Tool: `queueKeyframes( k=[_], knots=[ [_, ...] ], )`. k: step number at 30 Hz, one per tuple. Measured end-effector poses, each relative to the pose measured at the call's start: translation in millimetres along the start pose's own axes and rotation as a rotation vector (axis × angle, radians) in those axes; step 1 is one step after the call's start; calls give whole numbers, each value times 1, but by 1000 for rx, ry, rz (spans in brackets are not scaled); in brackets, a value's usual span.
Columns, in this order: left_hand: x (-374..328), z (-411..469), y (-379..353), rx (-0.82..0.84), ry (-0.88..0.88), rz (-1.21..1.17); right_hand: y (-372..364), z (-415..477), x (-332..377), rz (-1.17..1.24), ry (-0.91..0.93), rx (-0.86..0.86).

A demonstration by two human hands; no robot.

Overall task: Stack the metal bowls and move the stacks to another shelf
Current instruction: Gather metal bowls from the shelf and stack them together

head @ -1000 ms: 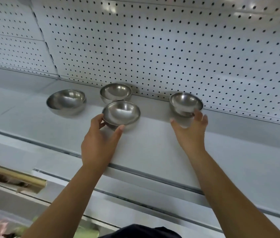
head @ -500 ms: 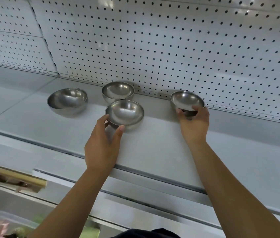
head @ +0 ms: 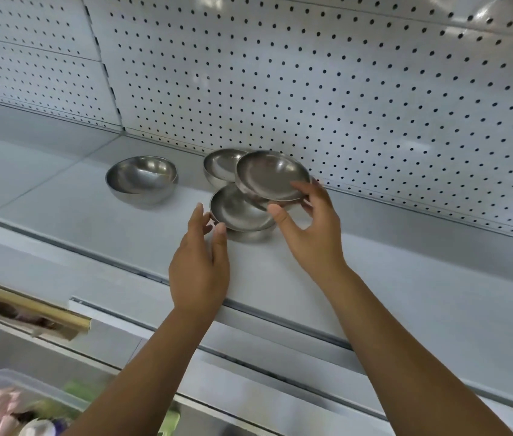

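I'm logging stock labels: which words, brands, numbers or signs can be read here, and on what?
None readable. The metal bowls, the pegboard panel and the shelf carry no lettering.
The plastic container at bottom left is too blurred to tell.

Both arms reach up and forward. My left hand (head: pixel 200 262) is loose, fingers straight, thumb spread. My right hand (head: pixel 312 228) pinches a bowl (head: pixel 272 176), thumb near rim, fingers far side.
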State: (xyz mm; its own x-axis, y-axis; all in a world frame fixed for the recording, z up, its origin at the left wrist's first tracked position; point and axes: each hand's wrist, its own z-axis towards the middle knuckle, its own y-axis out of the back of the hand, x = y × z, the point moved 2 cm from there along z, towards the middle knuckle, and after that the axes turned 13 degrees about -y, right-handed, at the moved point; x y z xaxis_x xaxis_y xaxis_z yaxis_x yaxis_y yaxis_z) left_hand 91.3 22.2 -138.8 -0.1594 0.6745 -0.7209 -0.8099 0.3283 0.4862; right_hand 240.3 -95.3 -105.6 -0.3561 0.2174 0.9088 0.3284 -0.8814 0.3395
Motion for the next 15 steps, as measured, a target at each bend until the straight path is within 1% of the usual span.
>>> queueKeyframes(
  k=[5, 10, 15],
  knots=[
    [-2, -2, 2, 12, -7, -17, -23, -8, -6, -83, 1, 87],
    [-3, -3, 5, 20, 0, -29, -24, -13, -8, -133, 48, 114],
    [-8, -2, 8, 42, -23, -33, -20, -16, -11, -73, -28, 184]
  ],
)
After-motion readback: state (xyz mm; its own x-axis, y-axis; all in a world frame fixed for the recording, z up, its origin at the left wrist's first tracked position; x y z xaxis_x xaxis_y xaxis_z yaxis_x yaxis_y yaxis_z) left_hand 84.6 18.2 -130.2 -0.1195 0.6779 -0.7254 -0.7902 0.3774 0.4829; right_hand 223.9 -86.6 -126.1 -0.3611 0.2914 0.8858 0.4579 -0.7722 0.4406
